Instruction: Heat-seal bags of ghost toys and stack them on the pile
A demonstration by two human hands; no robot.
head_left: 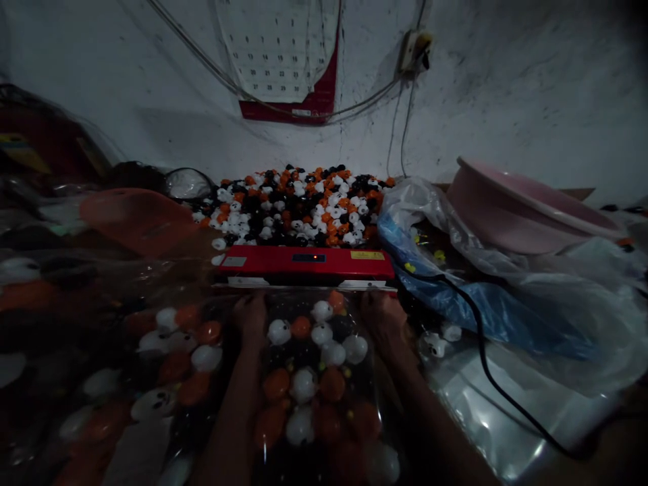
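Dim light falls over a cluttered work surface set against a rough whitewashed wall, where a calendar [286,57] with a red border hangs beside a socket [415,48] and loose cables. Straight ahead of me sits a red sealing machine [305,263] with a small lit display, and behind it lies a heap of small orange, white and black toys [296,206]. My left hand [250,317] and my right hand [383,316] grip the two upper corners of a clear plastic bag [316,378] packed with the same round toys; the bag lies between my forearms, its top edge right at the front lip of the machine. Both hands look closed on the plastic, fingers curled down over it, though the gloom hides the fingertips. To my left lie more filled bags [167,368] and an orange basin [136,219]. To my right, a pink basin [526,212] rests tilted on crumpled clear and blue plastic sheeting [486,304], and a black cord [486,368] trails across it toward me.
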